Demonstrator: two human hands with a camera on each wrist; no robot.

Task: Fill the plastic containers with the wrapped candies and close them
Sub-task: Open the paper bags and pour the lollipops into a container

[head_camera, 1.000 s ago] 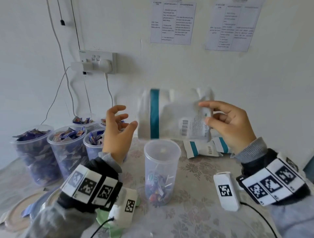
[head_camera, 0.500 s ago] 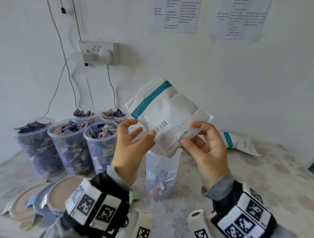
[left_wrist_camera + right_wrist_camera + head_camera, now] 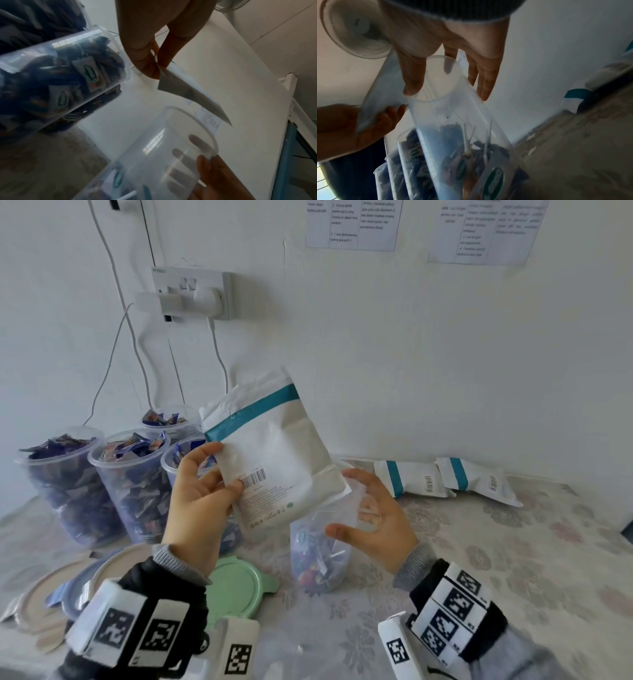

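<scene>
I hold a white candy bag with a teal stripe tilted over a clear plastic container. The container stands on the table with a few wrapped candies at its bottom. My left hand pinches the bag's lower left edge, thumb on the printed face. In the left wrist view the fingers clamp the bag above the container's rim. My right hand wraps the container's upper part, thumb in front, fingers behind. In the right wrist view that hand straddles the rim of the container.
Several containers heaped with wrapped candies stand at the left. Loose lids lie in front of them, a green lid nearest. Two more sealed bags lie by the wall at the right. Cables hang from a wall socket.
The bag came down from in front of the wall and tilted over the container. It passed from my right hand to my left, and my right hand dropped onto the container.
</scene>
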